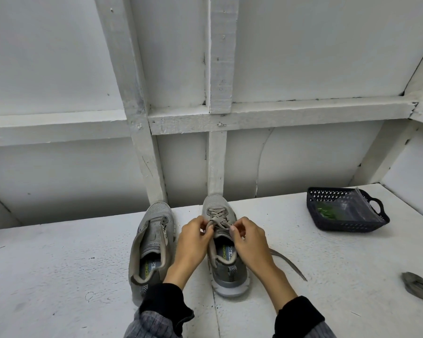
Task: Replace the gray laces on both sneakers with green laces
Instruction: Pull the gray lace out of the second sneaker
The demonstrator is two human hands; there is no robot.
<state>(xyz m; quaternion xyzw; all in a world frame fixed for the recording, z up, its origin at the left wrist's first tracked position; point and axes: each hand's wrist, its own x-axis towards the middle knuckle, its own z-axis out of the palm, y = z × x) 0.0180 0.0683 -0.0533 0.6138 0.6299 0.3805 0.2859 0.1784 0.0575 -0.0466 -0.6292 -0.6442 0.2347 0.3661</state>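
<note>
Gray lace point(219, 224), flat and woven, pinched from both sides: left hand point(193, 236) and right hand point(248, 237) each with curled fingers point(232, 229) nipping a strand at the upper eyelets of the right-hand sneaker point(221, 242). Lower crossings still threaded; one freed tail point(288, 263) trailing across the white counter point(327, 264) to the right. Likely handling: light, soft, limp, no stiffness along its length; best taken close to an eyelet and drawn through one crossing at a time. Left-hand sneaker point(152, 242) just beside, apparently unlaced already. Far right, well apart: dark perforated basket point(347, 225) holding a clear plastic bag point(347, 208) with green laces point(325, 212) inside, bag seemingly unopened. Small gray bundle point(419, 287) near the right edge, possibly a removed lace; cannot tell.
</note>
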